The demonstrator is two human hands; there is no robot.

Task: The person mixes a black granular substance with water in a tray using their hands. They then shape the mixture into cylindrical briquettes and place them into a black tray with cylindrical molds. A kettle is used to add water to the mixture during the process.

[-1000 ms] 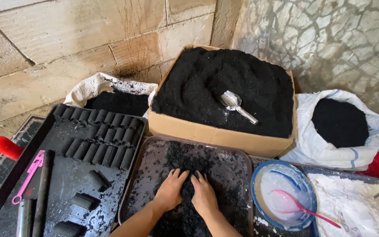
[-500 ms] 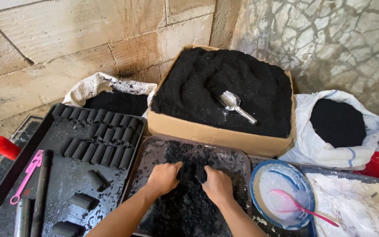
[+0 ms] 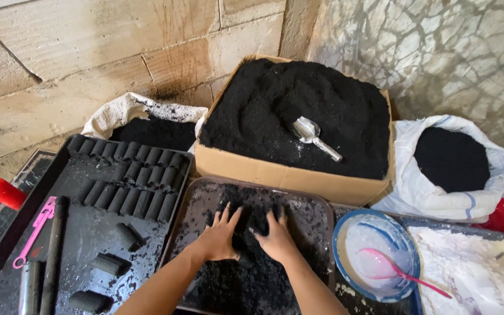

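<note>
A: Stone-block wall (image 3: 59, 52) behind, floor packed with containers. Where are the hands placed?

B: Both are pressed flat into the black powder pile (image 3: 246, 274) in the dark tray (image 3: 313, 204). Left hand (image 3: 220, 236) is spread, fingers splayed; right hand (image 3: 275, 239) likewise, nothing pinched. Palms are kept side by side so the pile is pushed together.

A: Around it?

B: Cardboard box (image 3: 275, 172) of the same powder is set just behind, metal scoop (image 3: 310, 133) lying on top within reach. Finished black cylinders (image 3: 129, 175) are lined in rows on the left tray (image 3: 71, 233), kept apart from the loose mix. Blue bowl (image 3: 374, 256) with pink spoon (image 3: 401, 273) is kept at the right.
</note>
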